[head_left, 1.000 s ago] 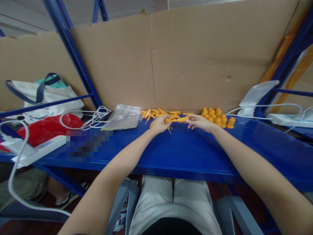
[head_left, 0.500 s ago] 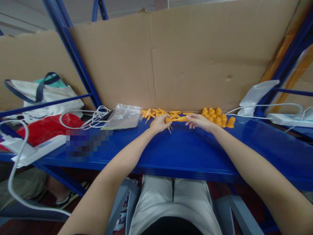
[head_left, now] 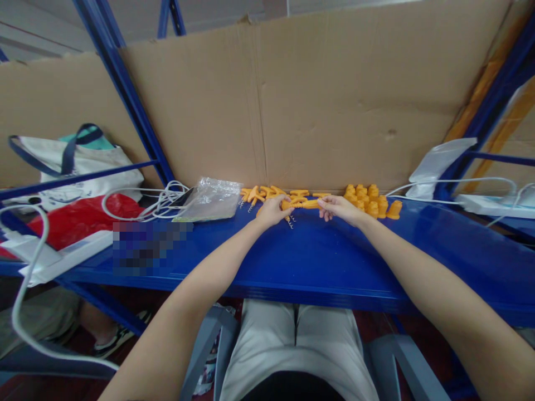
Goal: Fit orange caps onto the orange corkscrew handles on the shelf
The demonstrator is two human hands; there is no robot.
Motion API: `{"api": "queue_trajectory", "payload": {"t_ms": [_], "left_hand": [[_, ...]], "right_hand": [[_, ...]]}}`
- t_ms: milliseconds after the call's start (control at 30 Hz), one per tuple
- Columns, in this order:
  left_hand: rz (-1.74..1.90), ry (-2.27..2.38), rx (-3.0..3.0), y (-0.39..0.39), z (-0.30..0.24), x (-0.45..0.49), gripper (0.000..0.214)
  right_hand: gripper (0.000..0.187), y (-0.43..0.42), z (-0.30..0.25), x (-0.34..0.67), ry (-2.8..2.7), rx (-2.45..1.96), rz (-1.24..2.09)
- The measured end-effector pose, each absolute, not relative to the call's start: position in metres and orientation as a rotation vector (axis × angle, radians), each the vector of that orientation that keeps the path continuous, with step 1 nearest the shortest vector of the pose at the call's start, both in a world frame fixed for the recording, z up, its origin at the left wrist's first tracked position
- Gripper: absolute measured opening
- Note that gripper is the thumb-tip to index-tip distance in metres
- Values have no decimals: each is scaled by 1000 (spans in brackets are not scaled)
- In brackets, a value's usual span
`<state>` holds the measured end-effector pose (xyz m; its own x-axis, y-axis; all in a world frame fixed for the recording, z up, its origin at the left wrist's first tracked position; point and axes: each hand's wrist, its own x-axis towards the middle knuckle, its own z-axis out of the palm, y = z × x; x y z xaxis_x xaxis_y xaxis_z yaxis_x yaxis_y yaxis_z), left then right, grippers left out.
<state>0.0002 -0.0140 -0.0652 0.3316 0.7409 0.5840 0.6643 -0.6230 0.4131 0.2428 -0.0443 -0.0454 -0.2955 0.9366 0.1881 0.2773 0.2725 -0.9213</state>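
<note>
My left hand (head_left: 272, 211) and my right hand (head_left: 339, 208) both grip one orange plastic corkscrew (head_left: 301, 204) held level just above the blue shelf (head_left: 309, 262). The left hand is curled round its left end, where a metal spiral hangs below. The right hand pinches its right end. Behind them lies a pile of orange corkscrew handles (head_left: 267, 194). To the right stands a cluster of small orange caps (head_left: 370, 200).
A clear plastic bag (head_left: 213, 199) and a coil of white cable (head_left: 161, 203) lie left of the pile. A cardboard sheet (head_left: 317, 94) backs the shelf. A tote bag (head_left: 71, 161) and red bag (head_left: 83, 214) sit far left, a white power strip (head_left: 489, 204) far right.
The hands and the orange corkscrew have barely shifted; the grip on both ends is the same.
</note>
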Motion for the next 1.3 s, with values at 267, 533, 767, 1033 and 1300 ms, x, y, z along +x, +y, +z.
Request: {"api": "queue_trajectory", "payload": {"t_ms": [267,533,767,1033,1300], "left_hand": [[1203,1329,2511,-19,-63,3,24],[1205,1314,2498,-19,-62,2,21],[1213,1309,2495,-18,-63,1,21],[1196,1301,2498,-20,-62,2,21],[1192,1299,2483,-18,-63,1,21]], "right_hand": [[51,-51,-42,235,-1691,-1288,1030],[50,-48,-44,240,-1648,-1317,1142],[20,-43,-46,249,-1682,-1151,1071],[23,-48,-41,244,-1666,-1200,1029],[25,-48,-41,241,-1621,-1192,1071]]}}
